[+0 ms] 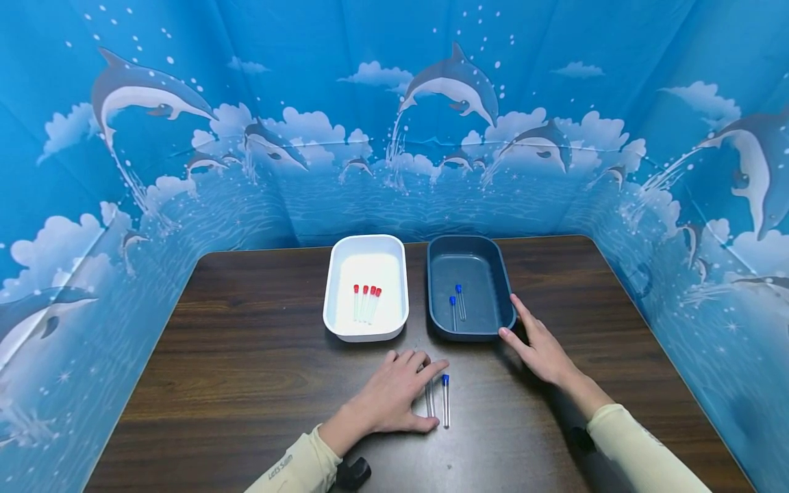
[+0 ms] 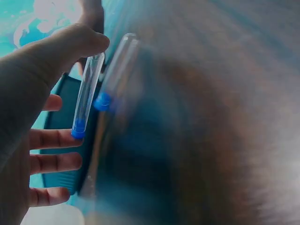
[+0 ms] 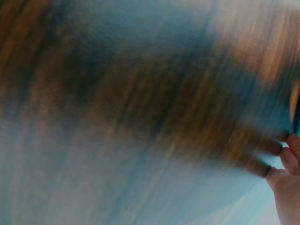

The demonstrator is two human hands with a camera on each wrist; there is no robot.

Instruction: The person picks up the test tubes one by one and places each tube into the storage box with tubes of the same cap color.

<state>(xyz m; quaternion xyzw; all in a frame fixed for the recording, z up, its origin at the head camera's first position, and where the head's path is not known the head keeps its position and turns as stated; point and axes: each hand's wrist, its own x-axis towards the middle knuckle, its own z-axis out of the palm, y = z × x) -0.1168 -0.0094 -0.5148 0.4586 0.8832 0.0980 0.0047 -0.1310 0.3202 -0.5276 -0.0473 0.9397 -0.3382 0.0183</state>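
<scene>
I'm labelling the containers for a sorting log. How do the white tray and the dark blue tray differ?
The white tray lies left of the dark blue tray. The white tray holds four red-capped tubes; the dark blue tray holds two blue-capped tubes. The right hand rests against the dark blue tray's near corner, while no hand touches the white tray. Both are rounded rectangular trays of similar size, side by side on the wooden table.

The head view is bright, evenly lit and sharp, bowed at its edges; soft shadows fall beneath both hands; both wrist views are heavily motion-blurred.
</scene>
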